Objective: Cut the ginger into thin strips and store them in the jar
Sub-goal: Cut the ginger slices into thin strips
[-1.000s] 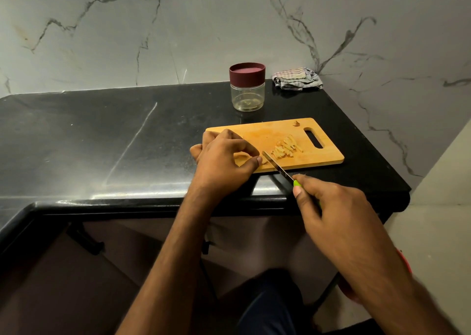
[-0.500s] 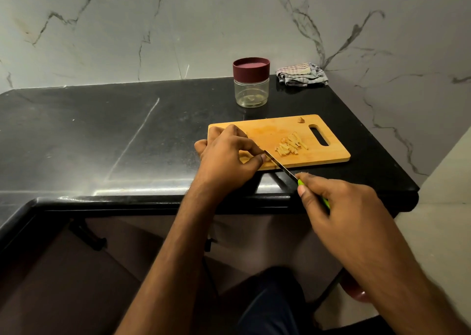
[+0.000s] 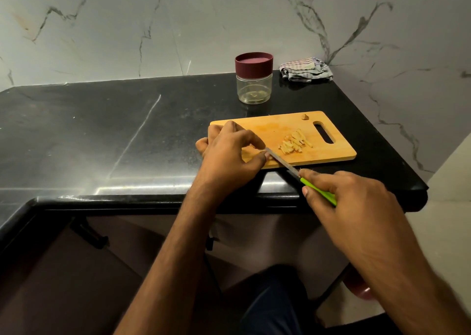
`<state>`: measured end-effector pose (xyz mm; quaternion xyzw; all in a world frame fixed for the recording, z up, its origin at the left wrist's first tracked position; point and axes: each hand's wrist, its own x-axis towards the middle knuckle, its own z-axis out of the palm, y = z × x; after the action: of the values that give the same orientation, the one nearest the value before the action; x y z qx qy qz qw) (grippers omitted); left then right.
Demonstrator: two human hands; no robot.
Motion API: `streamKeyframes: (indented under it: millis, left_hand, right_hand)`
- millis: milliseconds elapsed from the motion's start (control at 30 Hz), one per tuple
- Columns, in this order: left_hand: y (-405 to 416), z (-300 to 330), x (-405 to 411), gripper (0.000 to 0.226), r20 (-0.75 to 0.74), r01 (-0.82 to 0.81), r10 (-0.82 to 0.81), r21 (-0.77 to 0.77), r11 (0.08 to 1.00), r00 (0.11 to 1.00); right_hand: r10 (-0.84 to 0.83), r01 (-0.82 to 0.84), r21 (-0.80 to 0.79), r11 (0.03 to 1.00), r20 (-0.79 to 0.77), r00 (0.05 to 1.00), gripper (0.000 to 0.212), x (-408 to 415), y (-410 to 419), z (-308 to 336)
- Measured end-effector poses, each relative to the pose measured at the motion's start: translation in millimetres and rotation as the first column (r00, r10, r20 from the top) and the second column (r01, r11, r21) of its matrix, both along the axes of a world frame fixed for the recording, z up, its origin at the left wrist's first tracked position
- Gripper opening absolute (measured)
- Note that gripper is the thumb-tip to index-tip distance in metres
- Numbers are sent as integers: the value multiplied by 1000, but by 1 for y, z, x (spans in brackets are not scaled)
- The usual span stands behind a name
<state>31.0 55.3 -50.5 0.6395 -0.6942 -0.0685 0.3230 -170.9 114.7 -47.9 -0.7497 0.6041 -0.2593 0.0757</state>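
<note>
Ginger piece hidden under the left hand (image 3: 230,153), fingers curled, pinching it on the cutting board (image 3: 339,153). Right hand (image 3: 341,197) grips the knife (image 3: 285,163), blade at those fingertips. Cut strips (image 3: 294,143) just beyond; jar (image 3: 253,78) farther, lidded, nearly empty. Cutting unfinished.

The light is dim and soft, with the marble wall (image 3: 178,23) evenly grey and the space under the counter lost in shadow. The black countertop (image 3: 89,135) carries a pale glare along its front edge and a faint streak across its middle. Straight lines bow toward the frame's edges, and the right hand (image 3: 356,207) looks slightly soft.
</note>
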Motion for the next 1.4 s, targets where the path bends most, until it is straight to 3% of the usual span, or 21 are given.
streamKeyframes:
  millis: [200, 367, 533, 700, 1233, 1400]
  left_hand:
    - [-1, -2, -3, 16, 167, 83, -81, -3, 997, 983]
    - [-2, -3, -3, 25, 204, 91, -89, -1, 996, 975]
    - [-1, -5, 0, 28, 91, 43, -39, -40, 998, 995]
    - [2, -3, -1, 8, 9, -4, 5, -24, 1000, 1000]
    - [1, 3, -2, 16, 7, 22, -22, 31, 999, 1000]
    - [1, 1, -1, 9, 8, 7, -7, 8, 1000, 1000]
  right_hand:
    - [-5, 5, 4, 1000, -29, 1000, 42, 2, 1, -2]
    - [22, -22, -4, 1000, 1, 1000, 43, 3, 3, -1]
    - [28, -25, -48, 999, 44, 999, 38, 1, 5, 0]
    - [47, -40, -71, 997, 89, 995, 38, 3, 4, 1]
    - [40, -40, -15, 999, 66, 997, 37, 9, -2, -3]
    - [36, -37, 15, 999, 39, 999, 38, 11, -4, -2]
